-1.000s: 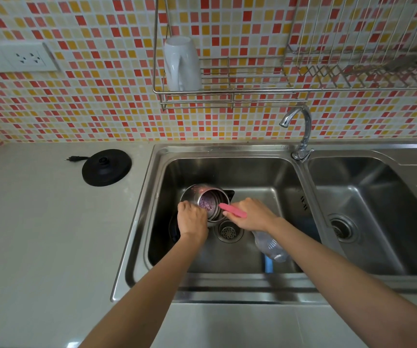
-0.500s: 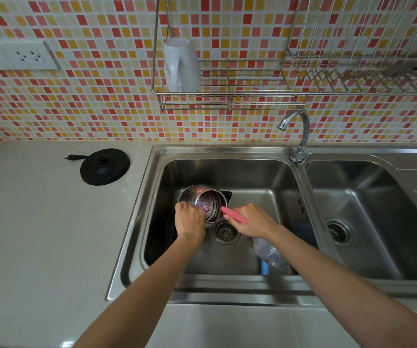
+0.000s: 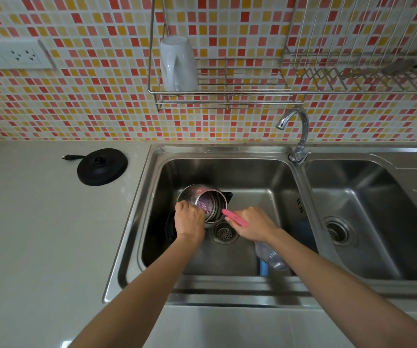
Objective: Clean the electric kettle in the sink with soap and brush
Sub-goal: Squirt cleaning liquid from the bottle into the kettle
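Observation:
A steel electric kettle (image 3: 217, 204) with a black spout lies tilted in the left sink basin (image 3: 252, 172), its mouth facing me and purple foam inside. My left hand (image 3: 189, 222) grips the kettle's rim on its left side. My right hand (image 3: 254, 226) holds a pink brush (image 3: 235, 217) by its handle, just right of the kettle's mouth. The brush head is hidden from view. A clear soap bottle (image 3: 271, 257) with a blue part lies in the basin under my right forearm.
The drain strainer (image 3: 224, 233) sits just below the kettle. The kettle's black power base (image 3: 102, 166) rests on the counter at left. The faucet (image 3: 299, 136) stands between the basins. A white mug (image 3: 177, 64) hangs in the wall rack above. The right basin (image 3: 368, 217) holds nothing.
The pink brush and my right hand have drawn slightly back from the kettle's mouth. My left hand keeps its grip on the kettle.

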